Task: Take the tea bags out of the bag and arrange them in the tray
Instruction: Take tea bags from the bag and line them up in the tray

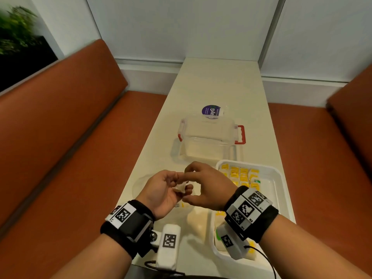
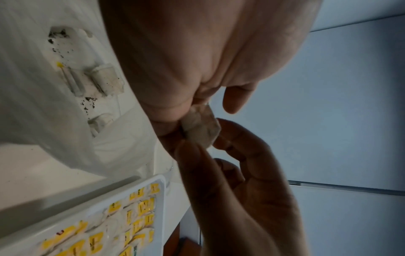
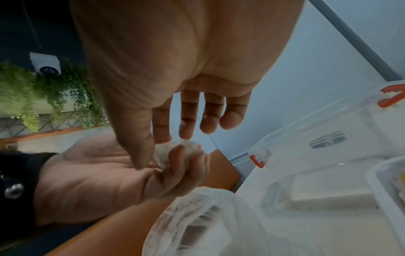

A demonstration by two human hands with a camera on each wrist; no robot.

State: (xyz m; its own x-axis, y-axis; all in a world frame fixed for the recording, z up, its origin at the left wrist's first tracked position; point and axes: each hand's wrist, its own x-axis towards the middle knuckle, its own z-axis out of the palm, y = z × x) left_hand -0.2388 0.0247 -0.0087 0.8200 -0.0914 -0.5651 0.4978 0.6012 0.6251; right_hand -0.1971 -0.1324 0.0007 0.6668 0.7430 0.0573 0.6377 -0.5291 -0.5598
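A pale tea bag (image 1: 179, 188) sits in the curled fingers of my left hand (image 1: 184, 183), above the table's near left part. My right hand (image 1: 187, 187) meets it from the right, thumb and forefinger pinching the same tea bag (image 2: 200, 128). Its other fingers stay straight. Under both hands lies the clear plastic bag (image 3: 197, 216), with a few tea bags (image 2: 103, 79) and dark crumbs inside. To the right stands the white tray (image 1: 279, 178), holding several yellow-tagged tea bags (image 1: 241, 176) in rows.
A clear plastic box with red handles (image 1: 209, 137) stands beyond the tray, and a purple round label (image 1: 212, 111) lies behind it. The narrow cream table (image 1: 211, 83) runs to the wall between two orange benches (image 1: 60, 137).
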